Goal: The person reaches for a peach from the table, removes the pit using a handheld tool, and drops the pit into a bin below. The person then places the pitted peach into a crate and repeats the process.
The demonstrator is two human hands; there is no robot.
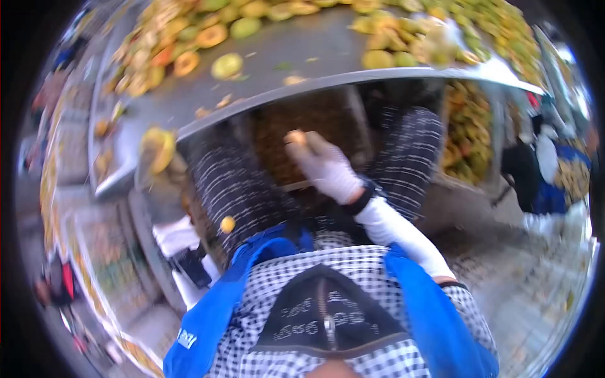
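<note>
My left hand (165, 190), in a stained glove and blurred by motion, grips a yellow fruit half (163, 151) that looks like a peach, just off the left end of the metal table. Between my knees is my right hand (326, 169) in a pale glove, its fingers bunched at a small orange-brown piece (295, 137), perhaps a pit. Below that hand sits a bin (358, 123) with a brown mass of small pieces in it. A small yellow-orange piece (227, 224) shows over my left thigh, lying there or in the air.
The metal table (302, 53) ahead bears heaps of fruit halves (211, 36) and more fruit (403, 41) at right. A crate of cut fruit (466, 135) stands right of my knee. Other people (535, 167) are at the far right and left.
</note>
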